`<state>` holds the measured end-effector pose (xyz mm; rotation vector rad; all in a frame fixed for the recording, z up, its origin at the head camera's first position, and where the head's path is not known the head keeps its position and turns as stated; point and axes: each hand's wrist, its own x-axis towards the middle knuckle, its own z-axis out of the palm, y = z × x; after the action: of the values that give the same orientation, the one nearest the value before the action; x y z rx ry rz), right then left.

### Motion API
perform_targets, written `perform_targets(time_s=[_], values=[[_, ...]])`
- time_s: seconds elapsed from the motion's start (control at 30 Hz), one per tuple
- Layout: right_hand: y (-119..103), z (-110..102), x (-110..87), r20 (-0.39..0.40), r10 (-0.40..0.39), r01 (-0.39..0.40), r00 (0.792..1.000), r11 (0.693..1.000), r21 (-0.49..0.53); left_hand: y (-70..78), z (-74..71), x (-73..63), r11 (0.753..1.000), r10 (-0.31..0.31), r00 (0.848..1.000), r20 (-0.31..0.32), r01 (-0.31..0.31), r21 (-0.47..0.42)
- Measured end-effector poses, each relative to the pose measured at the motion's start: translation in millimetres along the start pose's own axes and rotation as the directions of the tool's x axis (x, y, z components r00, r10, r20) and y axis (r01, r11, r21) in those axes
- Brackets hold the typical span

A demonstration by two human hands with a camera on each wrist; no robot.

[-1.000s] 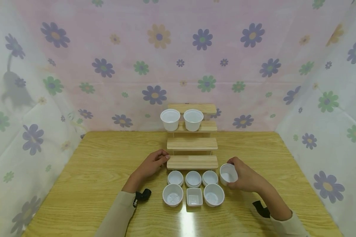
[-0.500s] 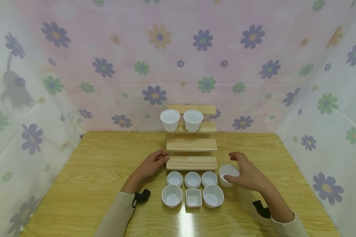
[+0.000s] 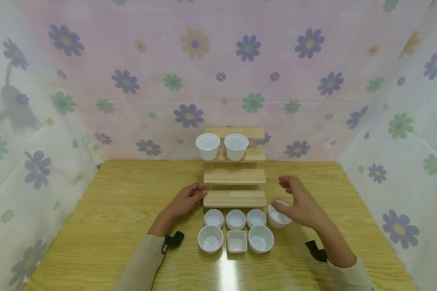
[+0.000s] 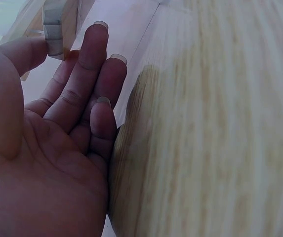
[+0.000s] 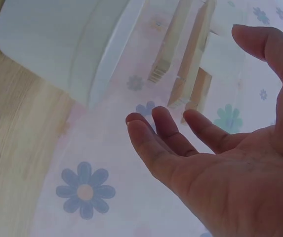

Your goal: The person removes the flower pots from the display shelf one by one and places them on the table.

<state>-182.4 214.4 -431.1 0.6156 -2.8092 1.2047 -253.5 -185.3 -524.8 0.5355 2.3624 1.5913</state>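
Observation:
A tiered wooden display stand [image 3: 234,199] stands mid-table, with two white cups [image 3: 208,147] on its second-highest board. My left hand [image 3: 184,201] lies at the lowest board's left end. In the left wrist view, the thumb and index finger pinch the board end [image 4: 55,29], the other fingers extending beside it. My right hand [image 3: 303,208] hovers over a white cup [image 3: 279,220] right of the stand, fingers spread and loosely bent. The right wrist view shows this hand apart from the white cup [image 5: 57,47], with nothing in its grasp.
Before the stand sit several small round white bowls [image 3: 214,219], a square white dish [image 3: 237,241] and two larger round white bowls [image 3: 261,239]. Flower-printed cloth [image 3: 145,72] surrounds the wooden table [image 3: 131,186] at the back and sides.
My right hand has let go of the white cup on the right and risen slightly up and away from it. The cup stays on the table. My left hand has kept its place.

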Motion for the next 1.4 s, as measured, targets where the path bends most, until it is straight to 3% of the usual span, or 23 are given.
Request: perform_targets(time_s=[0.2,0.63,1.4], values=[[-1.1,1.2,7.7,-0.034,-0.018,0.018,0.999,1.0,0.02,-1.1,0.0,0.1,1.0,0.023,1.0,0.004,-0.023,0.003],[-10.0,3.2,19.1,-0.111,-0.018,0.02,0.994,1.0,0.016,1.3,0.0,0.8,1.0,-0.004,1.0,-0.006,0.004,-0.004],[-25.4,0.4,48.8,-0.159,-0.065,0.07,0.985,0.997,0.029,0.5,0.4,0.3,1.0,-0.011,1.0,-0.002,0.011,-0.009]])
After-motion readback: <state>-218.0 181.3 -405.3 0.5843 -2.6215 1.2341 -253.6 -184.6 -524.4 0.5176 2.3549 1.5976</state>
